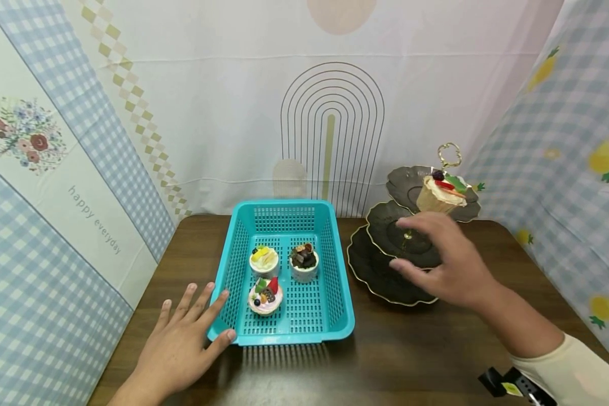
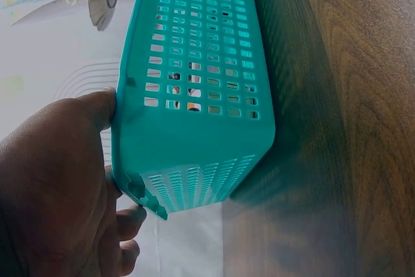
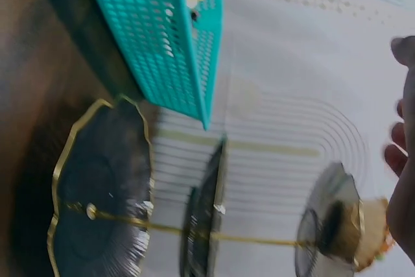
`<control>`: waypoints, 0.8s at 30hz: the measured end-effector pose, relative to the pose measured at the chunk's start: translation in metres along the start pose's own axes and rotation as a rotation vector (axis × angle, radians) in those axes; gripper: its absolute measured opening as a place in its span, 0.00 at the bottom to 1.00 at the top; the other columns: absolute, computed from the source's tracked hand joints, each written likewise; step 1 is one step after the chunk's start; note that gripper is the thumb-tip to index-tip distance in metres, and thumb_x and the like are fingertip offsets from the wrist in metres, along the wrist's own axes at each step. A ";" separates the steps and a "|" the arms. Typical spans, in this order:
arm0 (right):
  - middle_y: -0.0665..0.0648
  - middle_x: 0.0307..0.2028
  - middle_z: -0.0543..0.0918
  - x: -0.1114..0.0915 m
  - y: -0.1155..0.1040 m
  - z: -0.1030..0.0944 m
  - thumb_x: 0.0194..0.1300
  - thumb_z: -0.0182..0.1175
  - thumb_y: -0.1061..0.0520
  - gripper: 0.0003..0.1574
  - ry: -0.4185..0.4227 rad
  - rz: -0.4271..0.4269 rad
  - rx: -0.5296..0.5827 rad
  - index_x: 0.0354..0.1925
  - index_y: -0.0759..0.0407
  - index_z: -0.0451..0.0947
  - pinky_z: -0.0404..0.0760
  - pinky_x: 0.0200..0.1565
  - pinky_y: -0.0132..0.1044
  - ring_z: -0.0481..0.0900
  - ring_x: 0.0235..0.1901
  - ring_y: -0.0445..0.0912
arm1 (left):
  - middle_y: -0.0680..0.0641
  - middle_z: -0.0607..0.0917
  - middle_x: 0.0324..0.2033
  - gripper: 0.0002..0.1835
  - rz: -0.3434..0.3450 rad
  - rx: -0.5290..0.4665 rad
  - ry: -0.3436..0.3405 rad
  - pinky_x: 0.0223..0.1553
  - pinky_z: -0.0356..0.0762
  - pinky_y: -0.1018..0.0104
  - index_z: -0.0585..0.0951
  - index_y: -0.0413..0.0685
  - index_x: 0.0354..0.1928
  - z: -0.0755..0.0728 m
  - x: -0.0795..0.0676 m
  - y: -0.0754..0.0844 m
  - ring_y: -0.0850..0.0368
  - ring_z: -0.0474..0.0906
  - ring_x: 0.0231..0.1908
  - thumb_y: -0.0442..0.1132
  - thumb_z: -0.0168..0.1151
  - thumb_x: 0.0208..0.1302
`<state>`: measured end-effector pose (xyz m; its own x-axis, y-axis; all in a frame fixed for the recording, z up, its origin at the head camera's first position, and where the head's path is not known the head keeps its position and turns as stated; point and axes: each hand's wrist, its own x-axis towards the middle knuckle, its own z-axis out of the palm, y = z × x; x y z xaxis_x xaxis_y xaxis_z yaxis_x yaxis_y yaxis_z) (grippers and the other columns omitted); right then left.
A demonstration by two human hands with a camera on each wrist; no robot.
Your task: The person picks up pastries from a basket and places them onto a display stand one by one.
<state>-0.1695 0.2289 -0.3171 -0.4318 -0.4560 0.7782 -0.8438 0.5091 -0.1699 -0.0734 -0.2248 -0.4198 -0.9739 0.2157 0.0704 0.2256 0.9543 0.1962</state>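
A fruit-topped cupcake (image 1: 441,194) in a tan wrapper stands on the top tier of a black tiered stand (image 1: 406,234) with gold edges. My right hand (image 1: 449,262) is in front of the stand, thumb and fingers spread apart, holding nothing. The left hand (image 1: 182,338) rests its spread fingers on the near left rim of a turquoise basket (image 1: 340,282). Inside the basket are a yellow-fruit cupcake (image 1: 264,260), a chocolate cupcake (image 1: 304,262) and a cupcake with mixed fruit (image 1: 265,296).
The basket and stand share a brown wooden table (image 1: 401,361). A white printed cloth (image 1: 223,113) hangs behind it. Checked cloths line the left side (image 1: 10,225) and the right side (image 1: 558,169).
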 end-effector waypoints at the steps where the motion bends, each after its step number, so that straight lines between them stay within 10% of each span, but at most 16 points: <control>1: 0.63 0.54 0.81 -0.002 -0.001 0.004 0.68 0.61 0.29 0.45 -0.059 0.017 0.004 0.60 0.66 0.78 0.68 0.62 0.35 0.75 0.56 0.56 | 0.47 0.54 0.79 0.41 -0.002 -0.001 -0.003 0.72 0.37 0.27 0.62 0.63 0.80 0.000 0.000 0.000 0.39 0.41 0.79 0.73 0.47 0.72; 11: 0.56 0.66 0.73 -0.009 -0.009 0.056 0.58 0.77 0.39 0.51 -0.488 0.233 0.065 0.73 0.53 0.69 0.77 0.60 0.55 0.71 0.65 0.51 | 0.47 0.55 0.79 0.42 -0.003 -0.009 -0.008 0.71 0.37 0.26 0.63 0.63 0.80 -0.001 0.000 0.000 0.38 0.42 0.79 0.75 0.43 0.71; 24: 0.59 0.72 0.67 0.000 -0.020 0.122 0.62 0.70 0.31 0.54 -0.715 0.322 0.175 0.77 0.51 0.64 0.72 0.66 0.55 0.64 0.72 0.54 | 0.48 0.53 0.80 0.43 -0.009 -0.010 -0.020 0.72 0.33 0.28 0.61 0.64 0.80 0.001 0.001 0.000 0.40 0.40 0.79 0.76 0.41 0.71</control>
<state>-0.1911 0.1296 -0.3871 -0.7120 -0.6936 0.1093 -0.6553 0.6005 -0.4582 -0.0740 -0.2247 -0.4205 -0.9763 0.2110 0.0488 0.2165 0.9542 0.2064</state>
